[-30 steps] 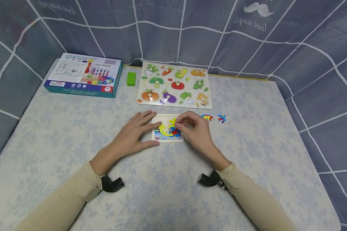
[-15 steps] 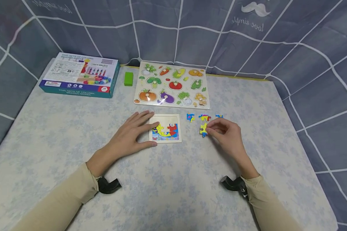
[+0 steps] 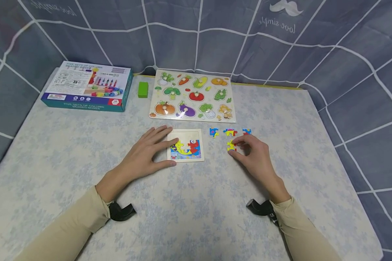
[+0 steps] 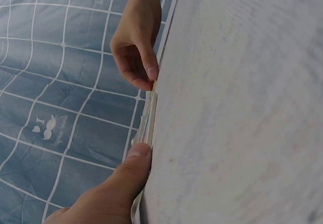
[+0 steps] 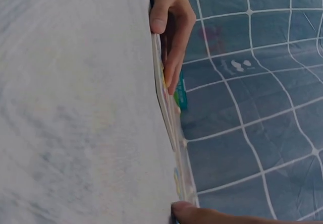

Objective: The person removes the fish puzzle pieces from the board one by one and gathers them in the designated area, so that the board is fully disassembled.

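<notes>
A small square wooden jigsaw tray (image 3: 201,145) lies mid-table, its lower part filled with yellow, red and blue picture pieces and its upper part showing bare wood. My left hand (image 3: 143,152) rests on the tray's left side with fingers spread, index fingertip over the yellow section and thumb at the near left corner. To the right of the tray, my right hand (image 3: 254,154) pinches a yellow jigsaw piece (image 3: 230,146) between thumb and fingers, close to the tabletop. Behind it lie a blue-and-yellow piece (image 3: 213,132), a yellow-and-red piece (image 3: 230,132) and a blue-and-red piece (image 3: 246,131).
A vegetable peg puzzle board (image 3: 192,96) lies behind the tray. Left of it are a green block (image 3: 143,90) and a flat boxed bead set (image 3: 86,86). A grey checked curtain (image 3: 170,47) hangs behind the patterned tablecloth (image 3: 183,217).
My right hand has moved from over the tray out to the right with the yellow jigsaw piece, which has turned in its fingers. My left hand has stayed on the tray.
</notes>
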A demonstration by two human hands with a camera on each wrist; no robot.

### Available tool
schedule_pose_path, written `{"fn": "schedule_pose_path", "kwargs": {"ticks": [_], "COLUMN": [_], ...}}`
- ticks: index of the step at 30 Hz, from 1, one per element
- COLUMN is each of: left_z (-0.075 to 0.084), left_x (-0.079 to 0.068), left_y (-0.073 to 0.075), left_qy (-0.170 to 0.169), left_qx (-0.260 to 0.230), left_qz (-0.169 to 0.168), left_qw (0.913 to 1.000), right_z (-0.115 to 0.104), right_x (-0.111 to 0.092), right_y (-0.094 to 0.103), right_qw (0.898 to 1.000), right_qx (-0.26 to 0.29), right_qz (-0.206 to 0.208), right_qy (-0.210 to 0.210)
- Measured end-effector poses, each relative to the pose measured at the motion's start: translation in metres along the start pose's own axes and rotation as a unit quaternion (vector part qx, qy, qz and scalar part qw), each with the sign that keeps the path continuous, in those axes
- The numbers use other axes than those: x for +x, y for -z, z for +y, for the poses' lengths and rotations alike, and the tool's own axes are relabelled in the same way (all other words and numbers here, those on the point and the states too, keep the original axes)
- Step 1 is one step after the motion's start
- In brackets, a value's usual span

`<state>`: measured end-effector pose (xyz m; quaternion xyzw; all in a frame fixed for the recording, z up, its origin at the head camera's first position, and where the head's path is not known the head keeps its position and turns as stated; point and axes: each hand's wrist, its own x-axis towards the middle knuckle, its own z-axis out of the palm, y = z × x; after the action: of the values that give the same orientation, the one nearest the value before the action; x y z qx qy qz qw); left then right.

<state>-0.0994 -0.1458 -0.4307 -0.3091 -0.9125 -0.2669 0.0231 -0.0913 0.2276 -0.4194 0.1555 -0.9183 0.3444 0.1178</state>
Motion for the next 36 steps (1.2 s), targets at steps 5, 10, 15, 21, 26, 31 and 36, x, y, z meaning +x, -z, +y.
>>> {"fn": "schedule_pose_path", "kwargs": {"ticks": [5, 10, 15, 21, 26, 31, 36], "left_z": [0.001, 0.002, 0.001, 0.001, 0.0, 0.001, 0.0], "left_x": [0.0, 0.0, -0.001, 0.0, 0.0, -0.001, -0.002], "left_y": [0.0, 0.0, 0.0, 0.0, 0.0, 0.001, 0.0], "left_qy": [0.001, 0.003, -0.002, -0.011, -0.007, 0.002, 0.014], "left_qx": [-0.003, -0.008, -0.007, -0.004, -0.007, -0.01, -0.008], "left_qz": [0.0, -0.003, 0.003, 0.013, 0.018, 0.017, 0.013], "left_qw": [1.0, 1.0, 1.0, 0.9999, 0.9998, 0.9998, 0.9998], "right_z": [0.0, 0.0, -0.001, -0.017, -0.041, -0.068, -0.087], "right_x": [0.0, 0.0, 0.002, 0.01, 0.022, 0.037, 0.051], "right_y": [-0.001, -0.002, -0.003, -0.007, -0.022, -0.043, -0.064], "right_qw": [1.0, 1.0, 0.999, 0.999, 0.998, 0.994, 0.99], "right_qx": [0.006, 0.002, 0.003, 0.027, 0.033, 0.043, 0.039], "right_qz": [0.012, 0.016, 0.033, 0.026, -0.028, -0.082, -0.12], "right_qy": [0.008, 0.004, 0.01, 0.023, 0.037, 0.058, 0.059]}}
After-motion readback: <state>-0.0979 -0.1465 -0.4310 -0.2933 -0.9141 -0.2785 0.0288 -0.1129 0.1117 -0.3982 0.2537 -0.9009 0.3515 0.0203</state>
